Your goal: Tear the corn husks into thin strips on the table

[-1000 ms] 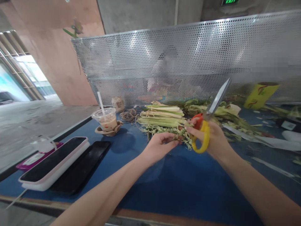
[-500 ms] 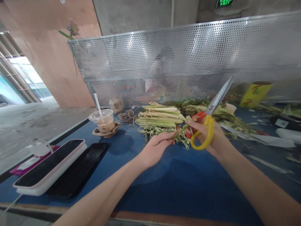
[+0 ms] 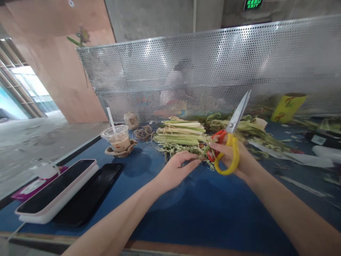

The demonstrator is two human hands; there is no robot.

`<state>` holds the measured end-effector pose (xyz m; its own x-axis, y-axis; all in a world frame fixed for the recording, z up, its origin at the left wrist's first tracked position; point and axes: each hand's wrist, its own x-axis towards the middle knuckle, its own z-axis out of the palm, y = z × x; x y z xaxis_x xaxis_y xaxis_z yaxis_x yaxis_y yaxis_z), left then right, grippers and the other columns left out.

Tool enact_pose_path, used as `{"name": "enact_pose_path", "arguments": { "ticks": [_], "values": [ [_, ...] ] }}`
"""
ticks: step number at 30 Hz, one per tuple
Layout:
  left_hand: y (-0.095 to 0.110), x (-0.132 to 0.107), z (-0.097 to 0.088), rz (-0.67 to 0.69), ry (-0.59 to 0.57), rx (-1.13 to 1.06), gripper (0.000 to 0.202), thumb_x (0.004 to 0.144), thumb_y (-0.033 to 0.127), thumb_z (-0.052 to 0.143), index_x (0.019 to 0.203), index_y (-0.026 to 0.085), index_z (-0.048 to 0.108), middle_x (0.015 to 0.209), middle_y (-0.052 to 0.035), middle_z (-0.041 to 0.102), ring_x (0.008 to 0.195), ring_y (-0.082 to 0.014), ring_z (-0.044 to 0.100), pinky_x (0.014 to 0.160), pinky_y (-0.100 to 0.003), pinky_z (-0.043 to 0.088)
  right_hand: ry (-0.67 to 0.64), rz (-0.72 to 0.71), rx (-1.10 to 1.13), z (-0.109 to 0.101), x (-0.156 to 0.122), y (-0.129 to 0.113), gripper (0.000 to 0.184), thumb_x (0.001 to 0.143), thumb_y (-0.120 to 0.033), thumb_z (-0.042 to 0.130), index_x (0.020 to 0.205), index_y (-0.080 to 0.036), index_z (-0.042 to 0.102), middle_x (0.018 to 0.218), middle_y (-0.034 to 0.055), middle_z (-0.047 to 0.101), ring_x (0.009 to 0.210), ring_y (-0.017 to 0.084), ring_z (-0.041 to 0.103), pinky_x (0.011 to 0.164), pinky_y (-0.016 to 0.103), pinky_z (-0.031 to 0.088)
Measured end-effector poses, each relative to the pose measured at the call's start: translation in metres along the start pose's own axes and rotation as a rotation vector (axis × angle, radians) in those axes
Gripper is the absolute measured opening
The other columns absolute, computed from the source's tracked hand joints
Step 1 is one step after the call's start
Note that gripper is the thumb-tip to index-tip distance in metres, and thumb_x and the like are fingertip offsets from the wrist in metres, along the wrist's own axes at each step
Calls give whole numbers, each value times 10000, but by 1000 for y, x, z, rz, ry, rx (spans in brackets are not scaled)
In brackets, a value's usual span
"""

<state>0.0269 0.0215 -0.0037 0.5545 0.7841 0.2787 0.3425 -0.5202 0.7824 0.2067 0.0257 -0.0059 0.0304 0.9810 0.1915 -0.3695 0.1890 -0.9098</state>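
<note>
In my right hand is a pair of scissors with one yellow and one red handle loop. Its blades point up and away, nearly together. The fingertips of this hand also reach thin green plant stems. My left hand is closed in a pinch at those stems, just left of the scissors; its fingertips partly hide them. Behind my hands lies a row of pale green stalks, laid side by side, with curly greenish dried foliage along its near edge.
A drink cup with a straw, a twine coil and a jar stand left. Nearer are a phone and a black tray. Loose leaves and a yellow roll lie right, before a perforated metal screen.
My right hand and the scissors have shifted slightly left, and the blades stand more upright. My left hand's thumb and fingers have changed position at the stems.
</note>
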Motion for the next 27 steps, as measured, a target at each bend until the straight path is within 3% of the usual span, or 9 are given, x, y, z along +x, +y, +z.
{"name": "enact_pose_path", "arguments": {
  "ticks": [4, 7, 13, 15, 18, 22, 27],
  "values": [
    [-4, 0, -1, 25, -26, -33, 234, 829, 304, 463, 906, 178, 645, 906, -43, 595, 901, -164, 535, 830, -261, 393, -4, -14, -14, -2, 1, 1, 309, 529, -178, 763, 699, -188, 505, 643, -65, 478, 526, 86, 516, 480, 243, 455],
    [-4, -2, -2, 71, -84, 62, 258, 857, 311, 411, 836, 189, 637, 904, -42, 578, 938, -162, 518, 875, -279, 377, -10, -26, -51, -1, 1, 1, 305, 544, -197, 758, 701, -194, 496, 652, -64, 469, 517, 85, 506, 474, 248, 445],
    [5, -10, -6, 80, -113, 345, 236, 845, 351, 425, 856, 242, 634, 1179, -45, 503, 1152, -242, 383, 985, -467, 242, -8, -73, -289, 4, -3, -4, 348, 504, -276, 770, 658, -197, 468, 628, -63, 472, 517, 79, 485, 490, 228, 418],
    [5, -11, -7, 51, -137, 254, 270, 804, 402, 488, 1000, 261, 611, 1224, -55, 488, 1164, -255, 385, 991, -467, 251, -55, -93, -401, 6, -6, -7, 341, 504, -275, 766, 654, -194, 470, 655, -53, 492, 566, 87, 500, 538, 226, 432],
    [2, -8, -7, 18, -18, 40, 435, 760, 430, 545, 1153, 244, 527, 1166, -73, 546, 1093, -241, 473, 944, -403, 348, -148, -123, -561, 10, -10, -10, 290, 552, -279, 735, 671, -195, 484, 680, -36, 513, 597, 99, 503, 559, 230, 437],
    [-1, -1, -5, 58, 139, -83, 395, 682, 326, 656, 1047, 191, 587, 1037, -77, 623, 970, -213, 557, 876, -346, 413, -147, -81, -695, 17, -15, -11, 261, 540, -275, 726, 627, -196, 493, 587, -43, 482, 504, 93, 449, 456, 220, 390],
    [-4, 3, -2, -44, 80, -284, 293, 684, 227, 651, 960, 144, 600, 898, -78, 666, 838, -181, 618, 763, -296, 465, -110, -69, -584, 23, -17, -13, 206, 535, -211, 705, 597, -199, 508, 610, -35, 518, 551, 107, 498, 524, 238, 433]
  ]
}}
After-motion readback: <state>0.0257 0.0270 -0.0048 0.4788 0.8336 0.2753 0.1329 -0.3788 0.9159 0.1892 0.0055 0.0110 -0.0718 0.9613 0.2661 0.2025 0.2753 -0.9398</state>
